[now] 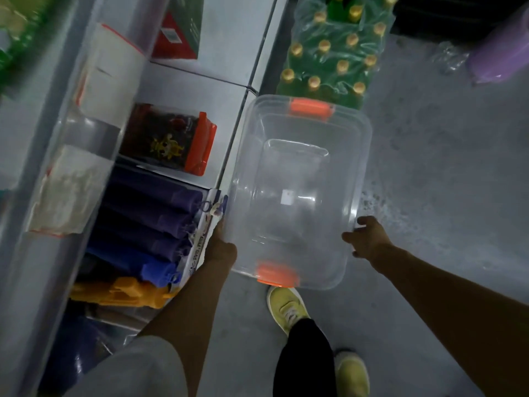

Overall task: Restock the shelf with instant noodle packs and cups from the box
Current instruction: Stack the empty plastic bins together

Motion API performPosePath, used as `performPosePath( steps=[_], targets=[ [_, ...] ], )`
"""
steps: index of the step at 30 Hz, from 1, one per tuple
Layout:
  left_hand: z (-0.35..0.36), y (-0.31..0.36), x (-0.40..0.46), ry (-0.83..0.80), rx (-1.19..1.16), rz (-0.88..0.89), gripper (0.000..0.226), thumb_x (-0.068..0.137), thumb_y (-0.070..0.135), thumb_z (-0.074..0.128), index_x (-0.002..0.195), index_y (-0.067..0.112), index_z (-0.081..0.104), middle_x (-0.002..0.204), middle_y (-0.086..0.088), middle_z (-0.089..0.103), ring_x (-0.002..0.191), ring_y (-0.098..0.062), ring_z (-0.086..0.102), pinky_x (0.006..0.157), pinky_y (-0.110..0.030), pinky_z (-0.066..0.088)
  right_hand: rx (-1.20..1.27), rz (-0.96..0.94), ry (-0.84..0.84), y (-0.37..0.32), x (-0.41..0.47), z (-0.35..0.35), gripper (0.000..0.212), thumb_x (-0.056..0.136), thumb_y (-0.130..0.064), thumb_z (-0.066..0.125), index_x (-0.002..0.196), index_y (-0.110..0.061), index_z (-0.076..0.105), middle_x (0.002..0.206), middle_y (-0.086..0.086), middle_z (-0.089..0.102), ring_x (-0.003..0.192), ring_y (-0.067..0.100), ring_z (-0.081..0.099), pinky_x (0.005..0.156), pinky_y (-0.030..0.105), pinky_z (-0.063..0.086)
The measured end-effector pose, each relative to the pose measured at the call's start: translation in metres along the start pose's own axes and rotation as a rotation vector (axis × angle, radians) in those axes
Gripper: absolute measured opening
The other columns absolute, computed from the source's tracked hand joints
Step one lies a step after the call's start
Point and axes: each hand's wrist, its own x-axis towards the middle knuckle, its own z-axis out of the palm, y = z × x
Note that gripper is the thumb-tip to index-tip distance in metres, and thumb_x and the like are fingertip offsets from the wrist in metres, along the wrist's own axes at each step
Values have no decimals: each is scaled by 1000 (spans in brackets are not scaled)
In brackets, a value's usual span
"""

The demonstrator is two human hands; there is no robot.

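Note:
A clear plastic box (297, 190) with orange latches at its near and far ends hangs above the grey floor, beside the shelf. It looks empty; only a small white label shows through it. My left hand (221, 245) grips its left rim near the near corner. My right hand (366, 239) holds the right rim, fingers curled over the edge. A dark red noodle pack (169, 138) with an orange end lies on the white shelf (200, 90) to the left.
Rolled purple and blue items (148, 224) and yellow ones (126, 292) fill the shelf's lower section. A shrink-wrapped pack of green bottles (335, 50) stands on the floor just beyond the box. My yellow shoes (286, 308) are under the box's near end. Open floor lies to the right.

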Motion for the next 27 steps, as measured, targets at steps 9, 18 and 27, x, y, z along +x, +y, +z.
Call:
performPosePath(
  steps=[9, 18, 27],
  targets=[
    [5, -9, 15, -47, -34, -73, 60, 94, 6, 52, 150, 21, 37, 142, -10, 51, 123, -30, 52, 102, -35, 44, 25, 92, -159, 20, 14, 6, 42, 89, -14, 64, 129, -13, 51, 106, 4, 58, 105, 23, 53, 89, 42, 46],
    [-7, 38, -78, -25, -165, -104, 55, 89, 12, 64, 142, 12, 50, 135, -14, 58, 119, -31, 57, 100, -34, 44, -76, -25, -162, -45, -44, -75, 32, 78, 8, 70, 108, 1, 61, 78, 14, 59, 66, 29, 55, 72, 40, 52],
    [-36, 111, -180, -84, -611, -444, 3, 93, 16, 62, 93, 13, 60, 66, -7, 51, 44, -13, 44, 51, -23, 36, -371, -112, -146, -143, -107, -123, 31, 90, -1, 55, 116, -16, 47, 74, 13, 45, 55, 18, 41, 47, 21, 31]
  ],
)
